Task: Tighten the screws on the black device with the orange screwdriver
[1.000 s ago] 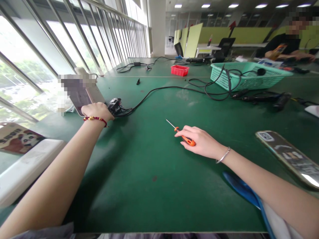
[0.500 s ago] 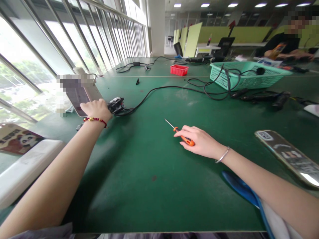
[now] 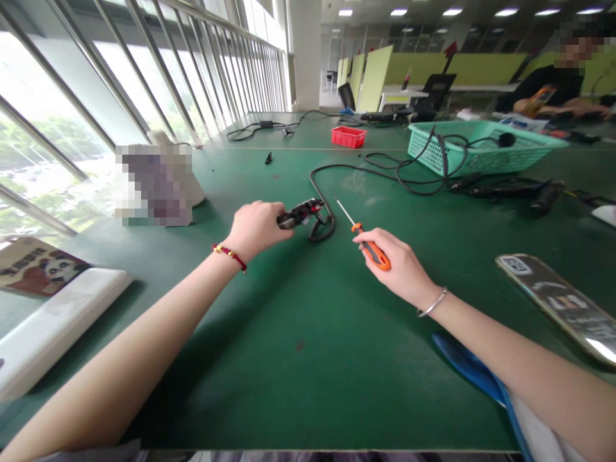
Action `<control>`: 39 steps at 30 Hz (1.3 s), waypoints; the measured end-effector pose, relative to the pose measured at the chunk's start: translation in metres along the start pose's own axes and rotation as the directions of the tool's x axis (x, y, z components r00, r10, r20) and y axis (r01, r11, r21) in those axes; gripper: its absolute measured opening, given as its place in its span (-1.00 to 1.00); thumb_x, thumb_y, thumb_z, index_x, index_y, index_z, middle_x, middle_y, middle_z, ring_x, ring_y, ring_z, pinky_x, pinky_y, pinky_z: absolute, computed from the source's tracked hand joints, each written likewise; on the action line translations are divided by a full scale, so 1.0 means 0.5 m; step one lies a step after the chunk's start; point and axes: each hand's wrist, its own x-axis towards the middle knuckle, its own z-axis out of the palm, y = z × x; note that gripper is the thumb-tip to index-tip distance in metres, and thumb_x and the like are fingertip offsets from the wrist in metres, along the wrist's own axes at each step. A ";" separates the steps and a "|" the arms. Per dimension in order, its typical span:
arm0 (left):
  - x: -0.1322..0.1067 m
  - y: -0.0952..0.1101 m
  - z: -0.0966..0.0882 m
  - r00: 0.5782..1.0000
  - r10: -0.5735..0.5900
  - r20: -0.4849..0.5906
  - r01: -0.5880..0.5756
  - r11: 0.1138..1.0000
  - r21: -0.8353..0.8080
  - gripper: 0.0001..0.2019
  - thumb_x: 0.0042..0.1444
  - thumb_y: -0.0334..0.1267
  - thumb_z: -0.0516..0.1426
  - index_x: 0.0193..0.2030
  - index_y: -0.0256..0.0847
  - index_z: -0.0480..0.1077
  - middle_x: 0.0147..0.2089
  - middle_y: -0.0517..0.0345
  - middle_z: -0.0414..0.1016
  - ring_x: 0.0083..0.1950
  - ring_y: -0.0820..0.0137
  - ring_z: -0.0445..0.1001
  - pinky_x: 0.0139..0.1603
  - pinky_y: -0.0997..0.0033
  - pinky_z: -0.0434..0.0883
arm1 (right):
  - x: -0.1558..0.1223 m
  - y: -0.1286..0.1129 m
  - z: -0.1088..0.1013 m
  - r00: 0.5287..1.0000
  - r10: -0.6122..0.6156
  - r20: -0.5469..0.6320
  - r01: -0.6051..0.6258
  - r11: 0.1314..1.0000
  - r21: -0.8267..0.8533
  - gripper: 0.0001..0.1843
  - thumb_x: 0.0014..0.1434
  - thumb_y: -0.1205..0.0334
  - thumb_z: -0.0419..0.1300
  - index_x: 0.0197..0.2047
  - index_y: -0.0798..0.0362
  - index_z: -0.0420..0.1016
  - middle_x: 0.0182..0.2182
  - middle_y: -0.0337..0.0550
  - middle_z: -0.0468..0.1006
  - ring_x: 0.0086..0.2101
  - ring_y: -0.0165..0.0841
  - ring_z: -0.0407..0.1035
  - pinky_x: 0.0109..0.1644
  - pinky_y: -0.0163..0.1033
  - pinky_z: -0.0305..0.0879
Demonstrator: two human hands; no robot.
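Along the near edge of a green worktop [image 3: 308, 385], a blue-edged object [image 3: 466, 366] lies at lower right, while a long white block [image 3: 62, 327] and a box printed with a panda [image 3: 45, 266] sit toward the left edge. A phone-like slab [image 3: 553, 301] lies at the right. Farther in, right of center, the worker's right hand [image 3: 397, 263] is closed around the orange-and-black handle of a screwdriver [image 3: 378, 255], its shaft pointing up and to the left. Across from it, just left of center, the left hand [image 3: 257, 228] is clamped on a small black component [image 3: 301, 213], which appears at mid-frame with its outer end turned toward the tool. By all appearances the work is at an early stage: tool and part are both in hand, yet the screwdriver's tip is apart from the component, and bringing the two into contact looks to be left undone. Whether any screw on the part is loose or tight is too small to tell. A black cable [image 3: 337, 167] loops beside the component and runs toward a mint-green basket [image 3: 520, 157] at upper right. Beyond, a small red tray [image 3: 348, 137] stands at upper center, and a co-worker in dark clothing [image 3: 543, 90] sits in the far upper right corner.
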 end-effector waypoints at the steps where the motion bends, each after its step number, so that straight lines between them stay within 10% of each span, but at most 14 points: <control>1: -0.003 0.015 0.008 0.995 0.099 0.024 -0.097 0.994 -0.057 -0.65 0.04 0.06 0.10 -0.17 -0.12 0.46 -0.30 0.09 0.51 -0.19 0.20 0.49 -0.30 0.39 0.31 | 0.001 -0.001 -0.003 0.999 0.014 -0.053 -0.014 1.000 -0.004 -0.70 0.14 0.43 0.06 -0.07 -0.05 0.34 -0.20 -0.12 0.50 -0.16 -0.22 0.40 -0.05 -0.11 0.35; 5: -0.022 0.062 0.021 0.903 0.425 0.067 -0.403 0.890 -0.213 -0.68 0.06 -0.03 0.15 -0.07 -0.04 0.47 -0.11 0.14 0.46 -0.19 0.32 0.50 -0.25 0.44 0.34 | 0.002 -0.003 -0.012 0.978 0.071 -0.196 -0.076 0.997 -0.015 -0.70 0.17 0.39 0.06 -0.03 -0.05 0.33 -0.11 -0.07 0.49 -0.06 -0.20 0.38 0.07 -0.08 0.31; 11: -0.027 0.082 0.040 0.879 0.464 -0.107 -0.477 0.853 -0.211 -0.56 0.09 -0.12 0.18 0.13 -0.09 0.36 -0.02 0.10 0.47 0.00 0.25 0.45 0.02 0.31 0.30 | 0.002 0.005 -0.005 0.977 0.200 -0.068 -0.192 0.975 0.111 -0.74 0.17 0.27 0.11 -0.04 -0.02 0.33 -0.11 -0.09 0.54 -0.14 -0.26 0.46 -0.01 -0.16 0.35; 21: 0.028 -0.065 0.108 0.977 0.044 -0.208 -0.100 0.959 -0.264 -0.55 0.25 -0.14 -0.13 0.15 -0.28 0.34 0.18 -0.05 0.38 0.20 0.19 0.30 0.23 0.19 0.20 | 0.001 0.015 0.010 0.959 0.278 0.060 -0.281 0.958 0.051 -0.56 0.06 0.20 0.23 0.03 -0.04 0.29 -0.11 -0.11 0.54 -0.18 -0.22 0.48 -0.11 -0.16 0.38; 27: 0.056 -0.176 0.165 0.999 0.041 -0.003 -0.039 0.949 -0.314 -0.44 0.24 -0.14 -0.21 0.32 -0.33 0.14 0.38 -0.05 0.10 0.38 0.28 0.06 0.37 0.22 0.02 | 0.002 0.016 0.016 0.964 0.264 0.043 -0.265 0.964 0.012 -0.54 -0.01 0.22 0.26 -0.01 -0.04 0.31 -0.15 -0.13 0.56 -0.23 -0.22 0.48 -0.15 -0.14 0.39; 39: 0.022 -0.073 0.091 0.974 -0.212 0.076 0.206 0.975 0.082 -0.60 0.14 -0.45 -0.13 -0.09 -0.39 0.50 -0.07 -0.32 0.46 -0.02 0.00 0.43 -0.20 0.17 0.40 | 0.007 0.009 0.012 0.959 0.268 -0.090 -0.282 0.920 -0.274 -0.68 -0.01 0.18 0.26 -0.14 -0.05 0.37 -0.28 -0.16 0.59 -0.33 -0.18 0.49 -0.35 -0.18 0.32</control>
